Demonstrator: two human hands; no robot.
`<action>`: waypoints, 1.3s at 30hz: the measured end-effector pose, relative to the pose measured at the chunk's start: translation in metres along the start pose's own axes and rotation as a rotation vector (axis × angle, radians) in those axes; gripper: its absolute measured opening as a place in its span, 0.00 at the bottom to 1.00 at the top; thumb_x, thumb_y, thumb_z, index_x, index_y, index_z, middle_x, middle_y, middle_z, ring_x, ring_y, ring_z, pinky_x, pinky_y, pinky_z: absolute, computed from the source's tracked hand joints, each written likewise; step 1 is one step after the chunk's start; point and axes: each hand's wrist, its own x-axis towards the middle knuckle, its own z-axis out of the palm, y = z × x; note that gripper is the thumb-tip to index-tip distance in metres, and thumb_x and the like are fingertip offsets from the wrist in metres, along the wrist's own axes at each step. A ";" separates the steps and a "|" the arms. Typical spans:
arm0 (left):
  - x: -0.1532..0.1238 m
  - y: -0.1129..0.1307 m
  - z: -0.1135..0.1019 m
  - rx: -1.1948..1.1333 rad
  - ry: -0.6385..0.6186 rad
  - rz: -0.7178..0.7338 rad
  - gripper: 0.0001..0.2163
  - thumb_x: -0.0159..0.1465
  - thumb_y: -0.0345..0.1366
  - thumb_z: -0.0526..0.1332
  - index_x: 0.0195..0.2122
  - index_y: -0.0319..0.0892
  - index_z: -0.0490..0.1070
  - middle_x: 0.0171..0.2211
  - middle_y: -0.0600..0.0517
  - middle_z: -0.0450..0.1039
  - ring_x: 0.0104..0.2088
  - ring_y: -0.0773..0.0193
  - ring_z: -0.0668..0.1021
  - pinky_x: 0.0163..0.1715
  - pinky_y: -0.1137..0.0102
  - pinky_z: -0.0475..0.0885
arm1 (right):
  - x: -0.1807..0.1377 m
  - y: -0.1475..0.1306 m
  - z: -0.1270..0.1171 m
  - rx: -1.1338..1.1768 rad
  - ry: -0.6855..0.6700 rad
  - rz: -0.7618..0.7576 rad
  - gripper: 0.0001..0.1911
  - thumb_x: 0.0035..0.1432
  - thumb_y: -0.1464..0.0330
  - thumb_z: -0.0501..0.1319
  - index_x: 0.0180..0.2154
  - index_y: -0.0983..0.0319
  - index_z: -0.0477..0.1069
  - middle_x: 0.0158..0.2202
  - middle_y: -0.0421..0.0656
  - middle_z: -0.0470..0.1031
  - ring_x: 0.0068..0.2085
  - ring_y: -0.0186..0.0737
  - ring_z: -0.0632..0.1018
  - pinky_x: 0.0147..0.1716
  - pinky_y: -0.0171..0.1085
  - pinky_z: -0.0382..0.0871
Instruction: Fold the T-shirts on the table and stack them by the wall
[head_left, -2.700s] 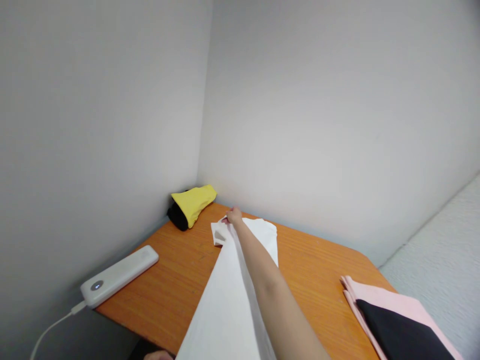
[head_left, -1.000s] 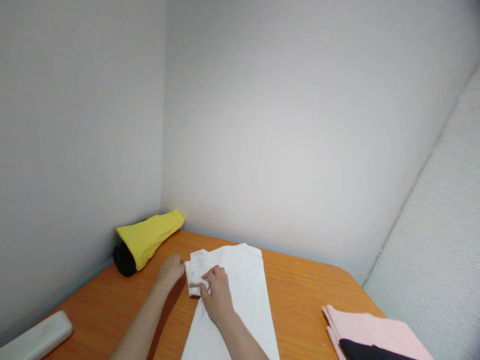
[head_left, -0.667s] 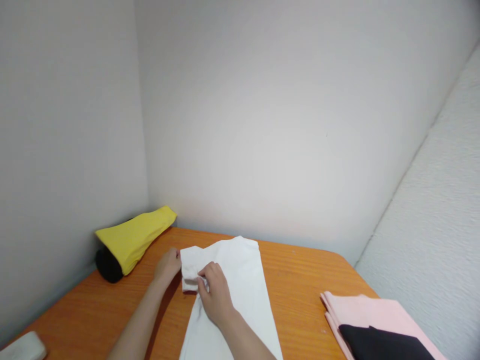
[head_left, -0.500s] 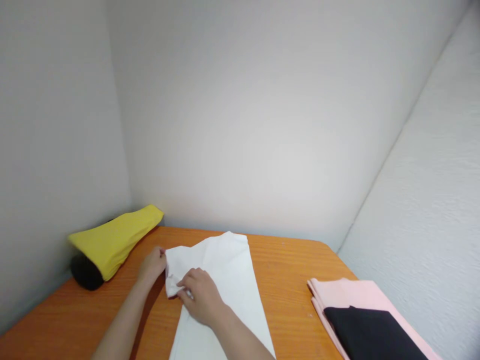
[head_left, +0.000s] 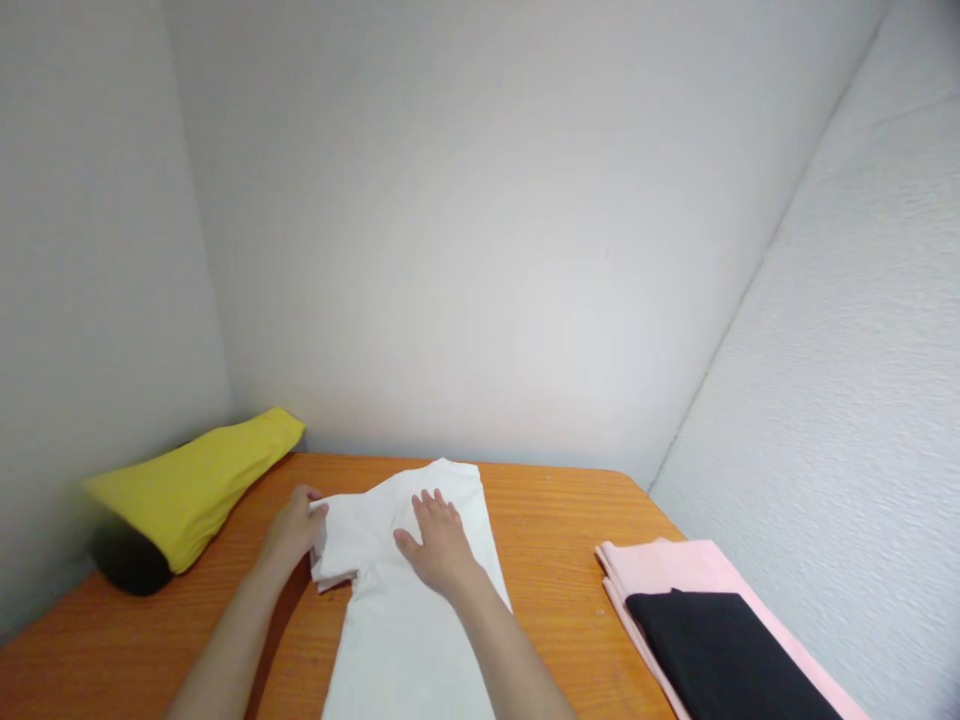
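A white T-shirt (head_left: 405, 640), folded lengthwise, lies on the wooden table with its sleeves stacked toward the left. At the sleeve's outer end, my left hand (head_left: 298, 522) is closed, pinching the hem between thumb and fingers. My right hand (head_left: 437, 545) rests palm down on the upper part of the shirt, fingers spread and holding nothing. The shirt's lower end runs out of view at the bottom.
The orange-brown wooden table (head_left: 555, 540) reaches back to the white wall. At the left edge lie a yellow cloth (head_left: 202, 480) and a dark piece (head_left: 131, 560) beneath it. On the right, a folded black cloth (head_left: 727, 650) sits on folded pink cloth (head_left: 675, 565).
My right hand has left the sleeve's lower edge and moved right and up onto the shirt's body, its fingers opening. The sleeve now lies flatter. My left hand stays at the hem.
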 end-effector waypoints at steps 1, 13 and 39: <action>-0.001 0.001 0.000 0.011 0.007 0.009 0.11 0.63 0.38 0.50 0.44 0.40 0.62 0.36 0.45 0.75 0.37 0.55 0.79 0.35 0.68 0.70 | -0.003 0.003 0.004 -0.041 -0.024 0.002 0.37 0.64 0.49 0.50 0.65 0.64 0.54 0.68 0.51 0.49 0.68 0.55 0.47 0.65 0.55 0.40; -0.023 0.051 -0.009 0.215 0.130 0.270 0.16 0.65 0.35 0.47 0.50 0.34 0.64 0.51 0.37 0.70 0.54 0.49 0.71 0.55 0.60 0.61 | -0.008 0.002 0.011 -0.163 -0.035 0.054 0.42 0.61 0.41 0.44 0.67 0.58 0.48 0.70 0.45 0.42 0.69 0.53 0.41 0.64 0.58 0.32; -0.066 0.074 0.053 0.409 -0.240 0.459 0.26 0.69 0.41 0.39 0.68 0.45 0.48 0.70 0.50 0.43 0.69 0.58 0.50 0.64 0.51 0.48 | -0.014 0.007 0.002 -0.226 -0.086 -0.104 0.37 0.68 0.49 0.37 0.67 0.67 0.48 0.69 0.48 0.44 0.69 0.47 0.44 0.66 0.50 0.38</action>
